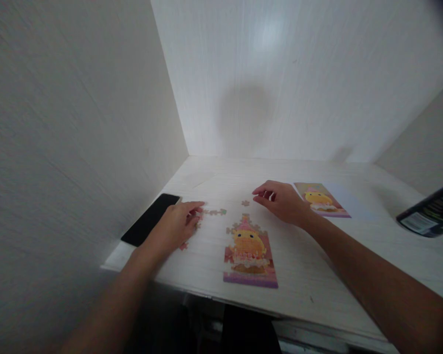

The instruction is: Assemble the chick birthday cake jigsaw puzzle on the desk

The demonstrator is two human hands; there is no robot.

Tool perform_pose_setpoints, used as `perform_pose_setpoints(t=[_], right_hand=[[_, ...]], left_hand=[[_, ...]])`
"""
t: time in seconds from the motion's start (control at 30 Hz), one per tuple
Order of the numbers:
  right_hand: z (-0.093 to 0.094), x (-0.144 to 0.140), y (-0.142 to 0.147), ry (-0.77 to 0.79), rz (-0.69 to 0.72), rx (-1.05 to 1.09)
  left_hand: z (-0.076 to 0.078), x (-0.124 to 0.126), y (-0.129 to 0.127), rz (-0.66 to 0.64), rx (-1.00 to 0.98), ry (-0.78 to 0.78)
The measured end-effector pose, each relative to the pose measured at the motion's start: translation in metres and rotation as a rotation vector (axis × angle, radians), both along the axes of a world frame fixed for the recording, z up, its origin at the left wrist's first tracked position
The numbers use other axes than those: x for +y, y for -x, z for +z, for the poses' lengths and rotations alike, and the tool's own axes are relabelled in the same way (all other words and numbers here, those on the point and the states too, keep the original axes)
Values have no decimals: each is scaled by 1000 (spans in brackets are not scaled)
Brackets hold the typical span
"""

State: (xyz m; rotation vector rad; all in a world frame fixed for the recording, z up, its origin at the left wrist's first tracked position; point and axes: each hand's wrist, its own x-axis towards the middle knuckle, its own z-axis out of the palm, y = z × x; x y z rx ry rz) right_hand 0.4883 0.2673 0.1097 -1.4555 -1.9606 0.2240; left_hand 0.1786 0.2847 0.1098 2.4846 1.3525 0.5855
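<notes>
A partly assembled jigsaw puzzle (249, 253) lies near the table's front edge. It shows a yellow figure in a pink party hat behind a cake, and its upper and left borders are ragged. My left hand (179, 222) rests left of it, fingers stretched over loose puzzle pieces (183, 246) that it partly covers. Just past those fingertips is a short row of pieces (217, 212). A single puzzle piece (245, 203) lies above the puzzle. Right beside that piece hovers my right hand (278, 200), thumb and fingers apart with nothing visible between them.
A black phone (147, 221) lies under my left wrist. Beyond my right wrist is a picture card (321, 200) with the same figure, on white paper (349, 196). A dark container (430, 214) stands far right. White panels (280, 88) enclose the table (299, 275).
</notes>
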Motion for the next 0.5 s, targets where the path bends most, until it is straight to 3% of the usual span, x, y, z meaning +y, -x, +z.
perform_pose_setpoints(t=[0.23, 0.5], right_hand=[[-1, -2, 1, -29, -1, -32], [-2, -4, 6, -10, 29, -39]], left_hand=[[9, 1, 23, -27, -9, 117], [13, -5, 3, -16, -8, 103]])
